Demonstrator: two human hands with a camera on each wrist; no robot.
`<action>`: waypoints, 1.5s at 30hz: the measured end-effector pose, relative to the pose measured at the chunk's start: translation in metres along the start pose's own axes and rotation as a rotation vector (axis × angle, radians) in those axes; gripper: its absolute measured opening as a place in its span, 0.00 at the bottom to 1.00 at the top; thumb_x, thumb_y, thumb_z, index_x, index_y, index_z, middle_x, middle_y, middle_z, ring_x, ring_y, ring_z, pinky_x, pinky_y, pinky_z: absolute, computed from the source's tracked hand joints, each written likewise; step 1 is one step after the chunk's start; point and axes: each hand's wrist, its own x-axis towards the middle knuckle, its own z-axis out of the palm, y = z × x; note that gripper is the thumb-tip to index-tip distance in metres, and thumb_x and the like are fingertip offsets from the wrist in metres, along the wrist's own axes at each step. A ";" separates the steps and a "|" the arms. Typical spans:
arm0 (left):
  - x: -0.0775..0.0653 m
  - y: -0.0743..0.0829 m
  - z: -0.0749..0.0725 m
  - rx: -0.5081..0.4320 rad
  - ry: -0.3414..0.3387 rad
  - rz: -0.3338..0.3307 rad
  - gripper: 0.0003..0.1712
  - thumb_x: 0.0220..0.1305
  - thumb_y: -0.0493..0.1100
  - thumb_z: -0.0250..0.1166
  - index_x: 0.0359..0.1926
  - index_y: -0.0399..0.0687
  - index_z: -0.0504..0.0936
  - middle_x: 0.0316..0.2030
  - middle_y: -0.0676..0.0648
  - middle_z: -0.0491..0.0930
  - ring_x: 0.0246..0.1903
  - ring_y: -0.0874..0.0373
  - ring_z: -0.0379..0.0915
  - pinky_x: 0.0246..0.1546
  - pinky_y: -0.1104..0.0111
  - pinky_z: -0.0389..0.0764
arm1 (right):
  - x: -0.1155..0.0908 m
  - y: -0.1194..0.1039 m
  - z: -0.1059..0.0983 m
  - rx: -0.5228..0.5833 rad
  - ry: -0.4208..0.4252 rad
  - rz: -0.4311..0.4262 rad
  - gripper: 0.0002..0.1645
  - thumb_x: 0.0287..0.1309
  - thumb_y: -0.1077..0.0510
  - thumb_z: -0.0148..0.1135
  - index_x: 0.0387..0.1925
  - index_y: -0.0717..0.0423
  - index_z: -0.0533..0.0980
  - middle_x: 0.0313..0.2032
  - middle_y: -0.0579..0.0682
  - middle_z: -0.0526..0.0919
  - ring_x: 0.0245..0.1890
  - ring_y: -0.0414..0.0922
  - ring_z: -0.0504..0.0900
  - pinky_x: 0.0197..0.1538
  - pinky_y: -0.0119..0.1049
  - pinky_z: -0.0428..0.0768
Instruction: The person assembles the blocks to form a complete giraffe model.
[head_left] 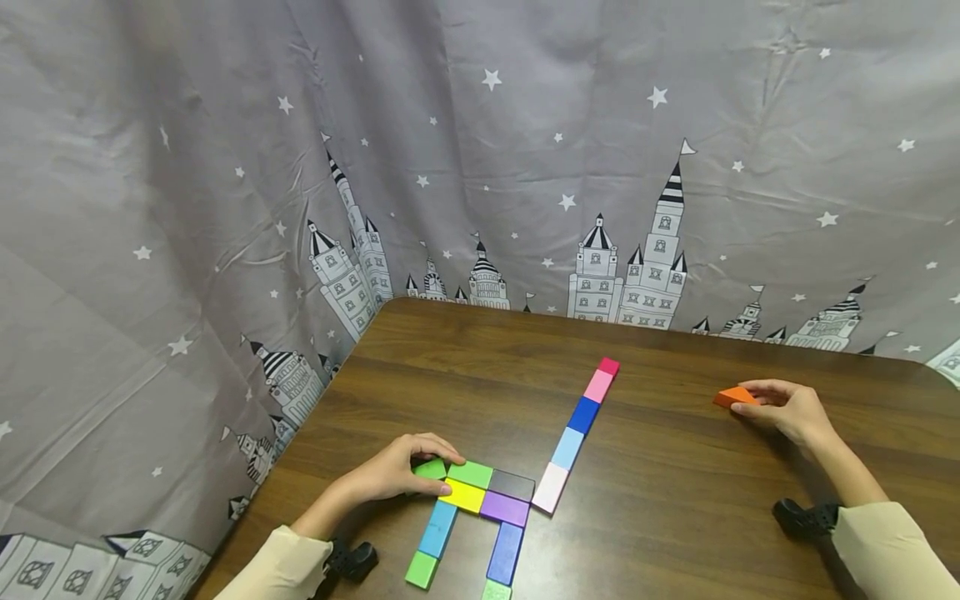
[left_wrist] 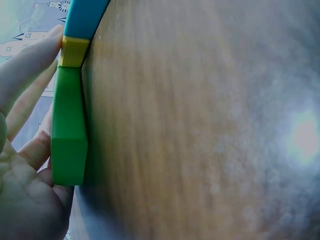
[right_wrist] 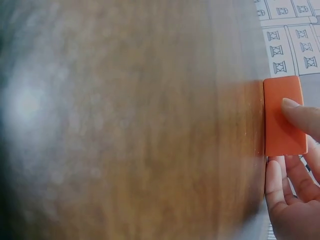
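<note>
Flat coloured blocks lie end to end on the wooden table. My left hand rests at the left end of the figure. Its thumb touches the end of the yellow block, and a fingertip reaches the corner of the green rectangular block. Under that hand sits a pointed green block, partly hidden. Far to the right, my right hand pinches an orange triangular block; the right wrist view shows the thumb against its orange face.
Beside the yellow block are a grey block and a purple block. Blue blocks form two legs toward me, with green ends. A slanting line of pink and blue blocks runs toward the table's back edge. A grey castle-print curtain hangs behind.
</note>
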 end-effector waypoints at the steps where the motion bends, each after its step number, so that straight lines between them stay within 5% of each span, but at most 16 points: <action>1: 0.000 0.000 0.000 0.001 -0.001 0.002 0.20 0.59 0.45 0.74 0.53 0.46 0.86 0.51 0.51 0.82 0.53 0.56 0.75 0.54 0.65 0.76 | 0.000 0.000 0.000 -0.005 0.000 -0.001 0.30 0.54 0.60 0.76 0.51 0.78 0.76 0.30 0.39 0.85 0.30 0.28 0.78 0.31 0.22 0.76; 21: -0.001 0.000 0.001 0.004 0.005 -0.003 0.20 0.60 0.46 0.74 0.53 0.47 0.86 0.51 0.51 0.82 0.53 0.56 0.75 0.53 0.65 0.75 | 0.001 -0.009 0.003 -0.031 0.015 0.002 0.30 0.55 0.58 0.75 0.52 0.76 0.77 0.35 0.49 0.86 0.31 0.27 0.77 0.31 0.22 0.76; 32: 0.001 -0.001 0.001 0.004 0.007 0.000 0.20 0.60 0.46 0.74 0.52 0.48 0.86 0.51 0.51 0.82 0.53 0.55 0.75 0.55 0.66 0.75 | 0.005 -0.025 0.011 0.015 0.009 -0.008 0.31 0.55 0.59 0.75 0.53 0.77 0.76 0.32 0.40 0.84 0.30 0.28 0.78 0.32 0.22 0.76; 45: 0.001 0.001 0.000 0.010 0.002 -0.006 0.20 0.59 0.45 0.74 0.52 0.46 0.86 0.51 0.51 0.82 0.53 0.57 0.75 0.52 0.67 0.75 | 0.016 -0.041 0.036 0.050 0.008 -0.002 0.29 0.53 0.61 0.76 0.51 0.77 0.77 0.33 0.52 0.86 0.29 0.30 0.78 0.31 0.24 0.76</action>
